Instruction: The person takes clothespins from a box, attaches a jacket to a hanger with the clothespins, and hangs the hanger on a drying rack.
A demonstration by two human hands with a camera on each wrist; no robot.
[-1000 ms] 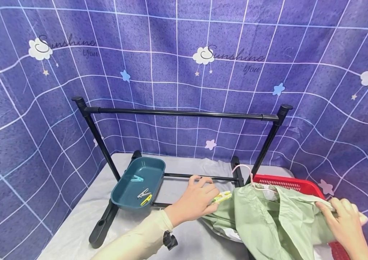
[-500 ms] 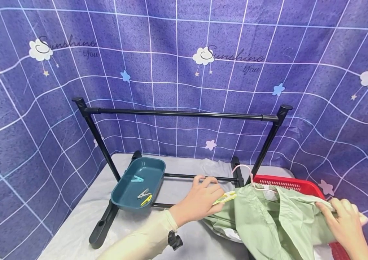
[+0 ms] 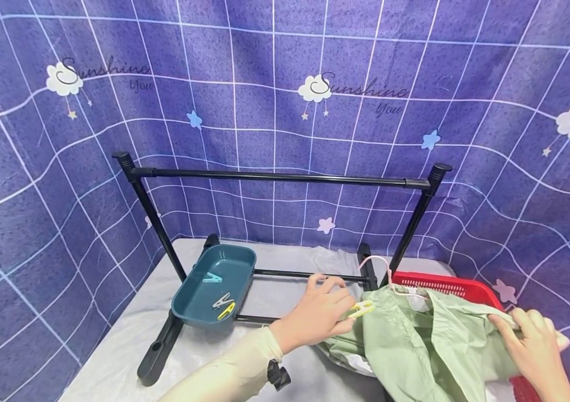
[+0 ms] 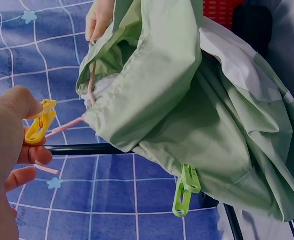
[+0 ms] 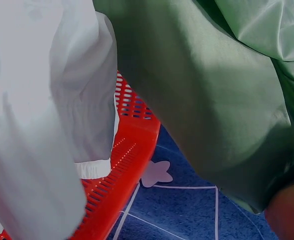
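Observation:
My left hand (image 3: 317, 312) pinches a yellow clothespin (image 4: 41, 122) between thumb and fingers, just left of the green garment's gathered edge. The light green garment (image 3: 400, 335) drapes over a pink hanger (image 3: 390, 273), whose hook points up out of the neckline. My right hand (image 3: 536, 340) grips the garment's upper edge at the right, fingers curled over the cloth. A lime green clothespin (image 4: 186, 190) is clipped to the garment's lower edge in the left wrist view; in the head view it is hidden.
A black rack with a top bar (image 3: 280, 177) stands behind. At left a teal basin (image 3: 237, 251) holds a light blue clothespin (image 3: 212, 277), a grey one and a yellow one. A red basket (image 3: 476, 290) sits behind the garment at right, with white cloth (image 5: 84, 100) over it.
My left hand has moved right with the yellow clothespin, bringing it up to the garment's left edge. The right hand stays on the garment.

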